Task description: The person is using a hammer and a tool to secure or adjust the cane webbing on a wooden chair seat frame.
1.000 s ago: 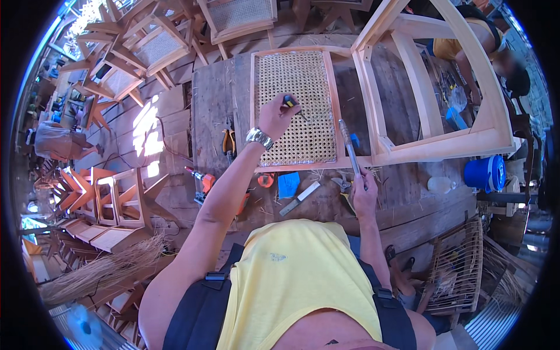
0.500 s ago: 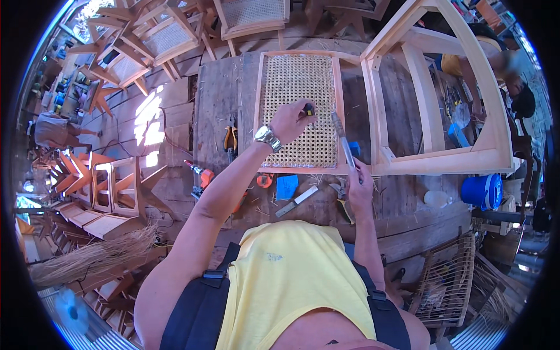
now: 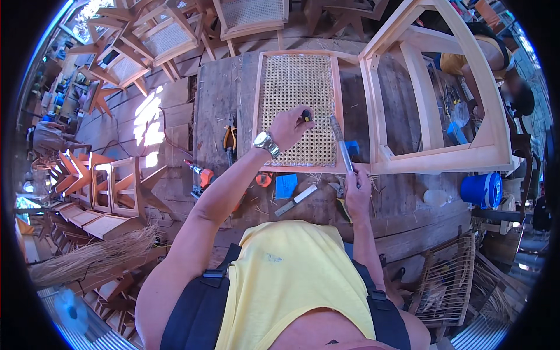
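Weathered planks make up the surface (image 3: 216, 105) in the head view, a workshop crowded with wooden chair frames all around. Centre stage lies a cane panel (image 3: 297, 111) in its wooden frame, flat on the planks. Left hand (image 3: 290, 126) sits on the weave, fingers curled tight around a small dark tool with a yellow tip (image 3: 305, 115). Right hand (image 3: 357, 189) rests just below the panel's lower right corner, fingers wrapped round a long metal tool (image 3: 340, 142) angled up along the frame's right edge. Pliers (image 3: 230, 138), a blue block (image 3: 286, 186) and a blue bucket (image 3: 481, 189) lie around. An open chair frame (image 3: 431, 151) stands right.
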{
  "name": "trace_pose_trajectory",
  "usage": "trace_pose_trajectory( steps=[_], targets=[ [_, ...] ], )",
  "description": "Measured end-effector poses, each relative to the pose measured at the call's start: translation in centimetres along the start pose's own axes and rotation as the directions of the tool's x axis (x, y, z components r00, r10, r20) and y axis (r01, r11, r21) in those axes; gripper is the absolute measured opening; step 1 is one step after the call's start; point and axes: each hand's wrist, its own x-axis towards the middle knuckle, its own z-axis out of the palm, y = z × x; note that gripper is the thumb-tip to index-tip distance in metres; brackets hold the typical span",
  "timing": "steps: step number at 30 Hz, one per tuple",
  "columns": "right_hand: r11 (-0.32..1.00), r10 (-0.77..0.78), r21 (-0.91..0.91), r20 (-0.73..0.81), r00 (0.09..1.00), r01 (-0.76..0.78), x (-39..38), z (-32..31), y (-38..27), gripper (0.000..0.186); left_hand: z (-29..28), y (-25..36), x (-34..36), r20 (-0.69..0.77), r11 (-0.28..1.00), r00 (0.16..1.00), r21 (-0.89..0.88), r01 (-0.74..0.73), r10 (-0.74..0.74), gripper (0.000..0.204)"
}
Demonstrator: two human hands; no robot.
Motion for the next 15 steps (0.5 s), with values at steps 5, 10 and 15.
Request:
trace_pose_trajectory(
  steps=[5, 10, 15],
  targets=[
    [0.99, -0.096, -0.105, -0.046, 0.994, 0.091, 0.2, 1.7, 1.7, 0.026, 0.6, -1.1, 0.4, -0.002, 0.999, 1.0, 0.039, -0.001, 0.001, 0.02],
    [0.979, -0.129, -0.15, 0.079, 0.988, 0.14, 0.9, 1.0, 1.8, 0.026, 0.5, -1.0, 0.2, -0.009, 1.0, 1.0, 0.009, -0.014, 0.014, 0.02],
    [0.995, -0.077, -0.062, -0.013, 0.997, 0.076, -1.0, -0.5, 0.6, 0.024, 0.2, -0.7, -1.3, -0.107, 0.993, 0.994, -0.108, -0.045, 0.033, 0.022]
  ],
)
